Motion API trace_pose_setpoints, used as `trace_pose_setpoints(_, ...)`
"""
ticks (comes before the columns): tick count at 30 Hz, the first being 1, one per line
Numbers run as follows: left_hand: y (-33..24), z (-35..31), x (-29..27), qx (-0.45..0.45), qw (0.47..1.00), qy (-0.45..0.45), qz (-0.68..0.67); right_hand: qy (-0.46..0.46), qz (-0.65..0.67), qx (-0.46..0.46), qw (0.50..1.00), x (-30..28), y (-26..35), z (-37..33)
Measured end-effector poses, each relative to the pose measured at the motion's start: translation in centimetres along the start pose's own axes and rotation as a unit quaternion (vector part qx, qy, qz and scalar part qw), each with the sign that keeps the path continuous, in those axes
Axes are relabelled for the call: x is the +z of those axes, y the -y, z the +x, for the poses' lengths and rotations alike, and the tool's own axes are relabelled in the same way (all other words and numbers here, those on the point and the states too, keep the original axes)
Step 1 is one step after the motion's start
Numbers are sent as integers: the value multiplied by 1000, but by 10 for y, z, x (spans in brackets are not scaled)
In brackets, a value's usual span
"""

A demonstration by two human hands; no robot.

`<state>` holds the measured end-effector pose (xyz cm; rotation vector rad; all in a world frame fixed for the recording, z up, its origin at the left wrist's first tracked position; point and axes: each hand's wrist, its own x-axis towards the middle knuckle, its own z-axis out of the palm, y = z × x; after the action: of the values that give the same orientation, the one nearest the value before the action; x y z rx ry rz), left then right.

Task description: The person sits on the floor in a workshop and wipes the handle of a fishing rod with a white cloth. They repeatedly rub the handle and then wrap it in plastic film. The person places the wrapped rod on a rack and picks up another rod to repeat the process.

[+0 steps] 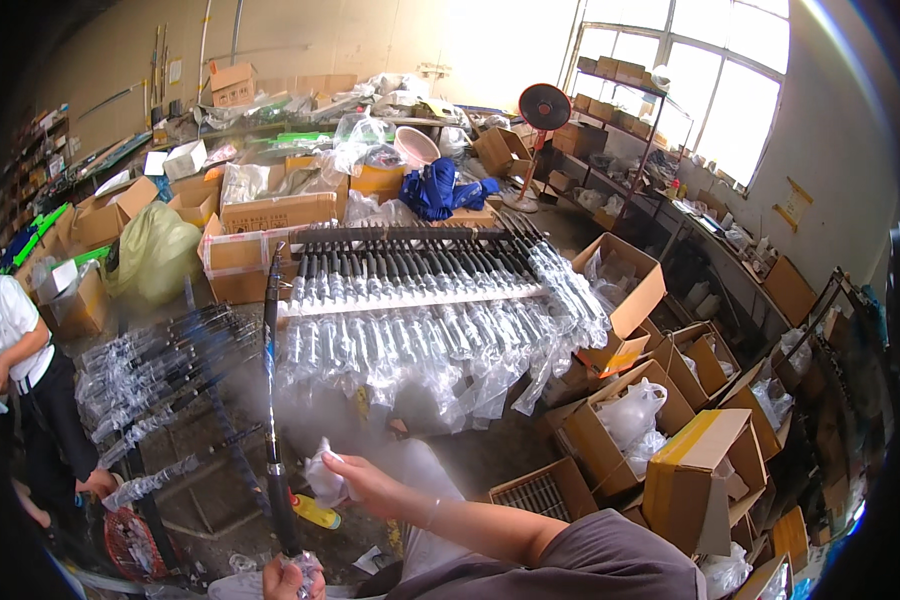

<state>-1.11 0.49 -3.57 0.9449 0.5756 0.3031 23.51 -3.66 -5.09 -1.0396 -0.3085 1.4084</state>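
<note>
A black fishing rod (271, 400) with a blue and silver section stands nearly upright just left of the middle. My left hand (288, 578), at the lower edge, is closed around its lower end, where some clear plastic wrap (312, 572) shows. My right hand (375, 487) pinches a crumpled white cloth (324, 474) close to the rod's right side, with a small gap between cloth and rod. Beyond my hands, a rack (420, 300) carries a row of similar rods with dark handles, their lower parts in clear plastic sleeves (390, 350).
At the left a co-worker (20, 340) stands by another rack of plastic-wrapped rods (150, 380). A yellow bottle (315, 511) lies on the floor behind my rod. Open cardboard boxes (610, 430) crowd the right side. A fan (545, 107) and metal shelves (635, 130) stand farther back.
</note>
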Motion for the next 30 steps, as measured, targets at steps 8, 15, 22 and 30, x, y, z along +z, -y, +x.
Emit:
trace_pose_setpoints(8, 3, 3, 8, 16, 999, -34, 2, 23, -81, -65, 994, -16, 0, -5)
trace_pose_setpoints(15, 3, 3, 2, 2, 997, -69, -17, 65, 189, 26, 980, -9, 31, -26)
trace_pose_setpoints(22, 7, 11, -7, 15, 999, -38, -29, 114, -109, -129, 979, -34, 7, -10)
trace_pose_setpoints(30, -9, 8, 6, 7, 996, -88, -1, -148, -657, -266, 690, -13, 48, -18)
